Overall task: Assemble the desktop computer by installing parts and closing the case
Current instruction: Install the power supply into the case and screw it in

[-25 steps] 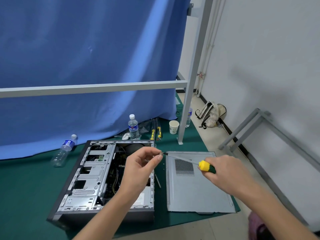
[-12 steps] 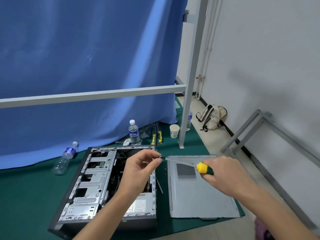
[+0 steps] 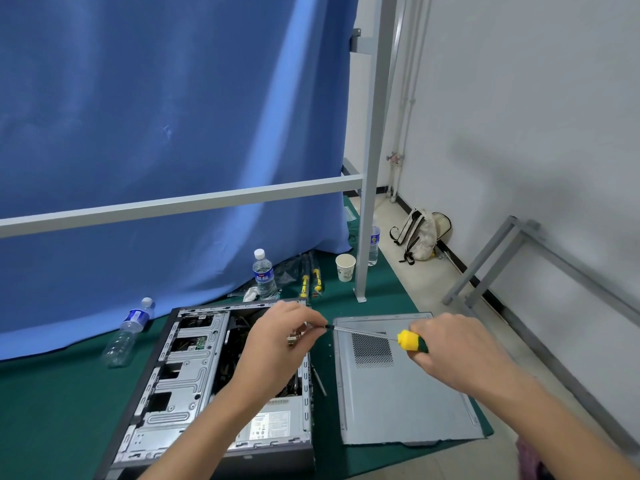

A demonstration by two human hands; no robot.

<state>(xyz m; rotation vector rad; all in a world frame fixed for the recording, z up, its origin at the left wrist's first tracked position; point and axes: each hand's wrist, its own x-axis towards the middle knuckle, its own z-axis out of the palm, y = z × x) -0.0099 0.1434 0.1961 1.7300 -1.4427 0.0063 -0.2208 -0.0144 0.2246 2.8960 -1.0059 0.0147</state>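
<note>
blue curtain (image 3: 156, 133), 3 water bottles (image 3: 264, 276), paper cup (image 3: 345, 267), backpack (image 3: 420, 239)

Both forearms are reaching forward from the bottom of the view, bare, converging toward the centre. Left hand (image 3: 277, 341) is hovering palm-down with the wrist bent slightly, fingers curled inward, fingertips (image 3: 317, 329) pinching together at the tip of a screwdriver (image 3: 384, 336). Right hand (image 3: 457, 351) is sitting a little lower and to the right, back of hand facing up, fingers wrapping round the tool's handle. Hands are staying apart, linked only by the shaft.
</note>
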